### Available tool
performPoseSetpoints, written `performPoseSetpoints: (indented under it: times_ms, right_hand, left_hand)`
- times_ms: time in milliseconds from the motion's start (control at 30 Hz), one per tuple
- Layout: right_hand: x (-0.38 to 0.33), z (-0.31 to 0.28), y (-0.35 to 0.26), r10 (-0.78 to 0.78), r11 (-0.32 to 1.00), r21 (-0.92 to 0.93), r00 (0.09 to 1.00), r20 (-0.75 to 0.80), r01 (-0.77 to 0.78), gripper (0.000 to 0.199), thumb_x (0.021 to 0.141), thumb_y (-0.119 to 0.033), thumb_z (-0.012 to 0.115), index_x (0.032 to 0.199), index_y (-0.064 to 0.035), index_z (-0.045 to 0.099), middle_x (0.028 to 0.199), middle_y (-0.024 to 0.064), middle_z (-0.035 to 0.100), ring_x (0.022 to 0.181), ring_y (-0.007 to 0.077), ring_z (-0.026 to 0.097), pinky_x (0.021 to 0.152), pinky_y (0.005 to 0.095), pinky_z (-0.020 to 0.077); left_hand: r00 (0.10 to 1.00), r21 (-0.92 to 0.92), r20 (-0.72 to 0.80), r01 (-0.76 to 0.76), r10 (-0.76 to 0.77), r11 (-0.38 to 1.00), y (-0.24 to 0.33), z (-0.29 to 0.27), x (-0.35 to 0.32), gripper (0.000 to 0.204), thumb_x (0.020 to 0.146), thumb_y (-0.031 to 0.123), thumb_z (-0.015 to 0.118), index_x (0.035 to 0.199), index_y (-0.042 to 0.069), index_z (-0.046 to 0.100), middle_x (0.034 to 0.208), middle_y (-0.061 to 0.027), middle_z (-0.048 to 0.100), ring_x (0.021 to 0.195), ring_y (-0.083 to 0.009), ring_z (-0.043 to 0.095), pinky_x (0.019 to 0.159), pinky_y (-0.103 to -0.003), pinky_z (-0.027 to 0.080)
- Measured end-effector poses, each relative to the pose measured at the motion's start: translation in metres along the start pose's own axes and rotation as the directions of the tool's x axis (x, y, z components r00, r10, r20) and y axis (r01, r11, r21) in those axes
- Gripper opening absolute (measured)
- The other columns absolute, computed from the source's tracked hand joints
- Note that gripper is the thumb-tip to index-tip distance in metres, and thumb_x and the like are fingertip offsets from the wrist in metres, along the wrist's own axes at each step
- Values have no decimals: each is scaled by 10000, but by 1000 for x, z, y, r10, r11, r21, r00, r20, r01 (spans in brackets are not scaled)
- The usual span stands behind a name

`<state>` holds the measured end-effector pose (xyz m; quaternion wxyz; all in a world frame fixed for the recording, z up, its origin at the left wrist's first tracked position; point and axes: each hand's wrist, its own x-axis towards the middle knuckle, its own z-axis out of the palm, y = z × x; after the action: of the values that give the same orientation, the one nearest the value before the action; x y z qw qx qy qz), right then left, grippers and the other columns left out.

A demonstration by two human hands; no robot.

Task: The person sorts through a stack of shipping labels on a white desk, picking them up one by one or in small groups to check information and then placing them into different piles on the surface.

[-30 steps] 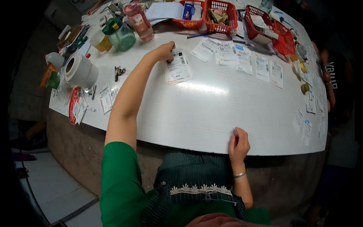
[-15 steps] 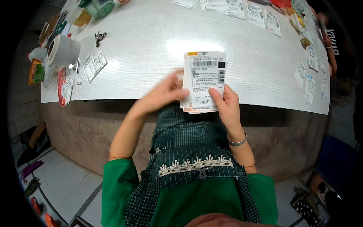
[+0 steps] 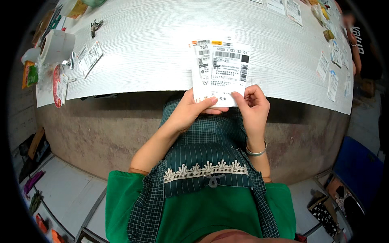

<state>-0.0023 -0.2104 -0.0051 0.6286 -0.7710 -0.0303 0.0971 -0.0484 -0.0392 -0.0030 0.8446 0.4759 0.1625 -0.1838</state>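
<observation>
A small bunch of white shipping labels [image 3: 231,71], printed with barcodes, is held upright over the table's near edge, slightly fanned. My left hand [image 3: 193,106] grips the lower left corner, thumb on the front and fingers behind. At the lower right, my right hand [image 3: 253,104] pinches the same labels between thumb and curled fingers; a bangle is on that wrist. How many sheets lie behind the front ones cannot be seen.
On the white table [image 3: 142,48], a metal clip [image 3: 96,28], loose labels [image 3: 90,59] and a white roll [image 3: 58,46] lie at left. More labels [image 3: 323,65] are spread at right, beside another person's arm [image 3: 355,54]. A blue chair [image 3: 356,170] stands lower right.
My left hand, blurred and apart before, has moved right and now holds the labels' lower left corner. The labels have become more fanned. The whole view has shifted slightly.
</observation>
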Motion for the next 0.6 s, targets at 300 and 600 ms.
performPoseSetpoints:
  times_ms: [300,600]
  right_hand:
    - [1,-2,2,-74,979,-191,997,-31,66,165,796,-73,682,732,34,575,585,26,543,533,42,444,481,213,371]
    - [1,-3,1,-37,991,-127,998,-44,32,171,804,-72,680,717,29,573,593,8,543,540,24,445,490,177,358]
  left_hand:
    - [998,-29,-64,10,-12,1000,2,-2,2,350,927,96,476,1206,-111,438,1078,-216,595,864,-247,659,719,-265,576]
    - [998,11,-65,-6,7,1000,-4,3,8,394,911,58,489,1241,-127,379,1097,-256,571,884,-285,654,710,-273,587]
